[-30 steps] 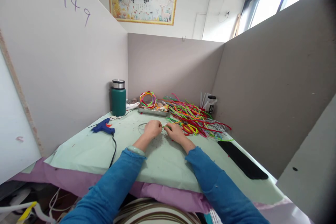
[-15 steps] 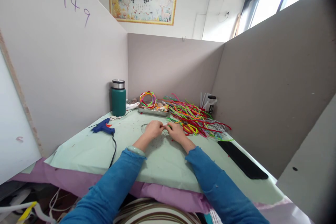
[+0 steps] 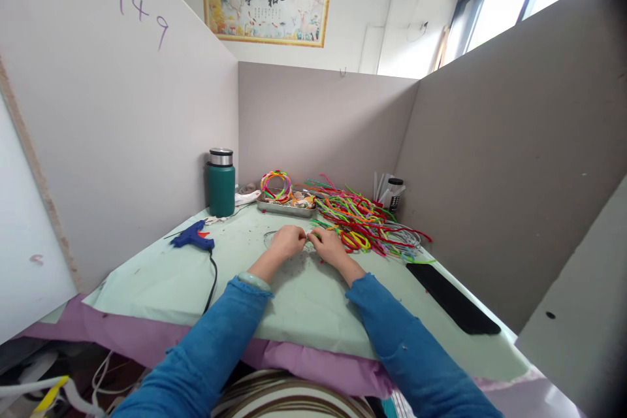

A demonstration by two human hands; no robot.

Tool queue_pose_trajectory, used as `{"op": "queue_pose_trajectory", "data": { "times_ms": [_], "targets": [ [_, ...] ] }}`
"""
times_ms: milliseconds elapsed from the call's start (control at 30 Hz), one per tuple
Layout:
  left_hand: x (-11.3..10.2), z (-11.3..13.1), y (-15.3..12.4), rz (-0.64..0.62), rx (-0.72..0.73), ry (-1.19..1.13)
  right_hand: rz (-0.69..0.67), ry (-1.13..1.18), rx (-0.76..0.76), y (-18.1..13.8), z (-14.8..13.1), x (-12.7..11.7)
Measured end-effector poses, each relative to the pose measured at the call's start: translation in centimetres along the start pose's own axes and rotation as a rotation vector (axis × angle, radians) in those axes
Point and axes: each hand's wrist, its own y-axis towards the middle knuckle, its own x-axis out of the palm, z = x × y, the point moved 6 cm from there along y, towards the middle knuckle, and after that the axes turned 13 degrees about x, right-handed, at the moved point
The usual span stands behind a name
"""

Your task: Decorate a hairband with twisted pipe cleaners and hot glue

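My left hand [image 3: 288, 241] and my right hand [image 3: 329, 246] meet over the middle of the table, fingertips almost touching. Both are closed in a pinch, with a tiny pale bit showing between them; what it is I cannot make out. A thin grey loop [image 3: 266, 239] shows to the left of my left hand and runs behind it. Whether it is joined to what I pinch is hidden. Close behind my right hand lies a heap of coloured pipe cleaners [image 3: 350, 209], with a yellow coil [image 3: 361, 241] beside the knuckles.
A metal tray [image 3: 287, 209] of small pieces carries a multicoloured ring [image 3: 275, 187]. At left are a green bottle [image 3: 221, 186] and a blue glue gun [image 3: 194, 237] with its cord. A black flat object [image 3: 453, 298] lies right. Partitions [image 3: 328, 117] enclose the table.
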Motion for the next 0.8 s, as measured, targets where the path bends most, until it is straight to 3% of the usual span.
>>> {"op": "queue_pose_trajectory", "data": {
  "times_ms": [800],
  "targets": [
    [-0.20,0.18,-0.24,-0.017,-0.052,0.038,-0.008,-0.013,-0.002,-0.06,-0.17,-0.01]
  ]
}}
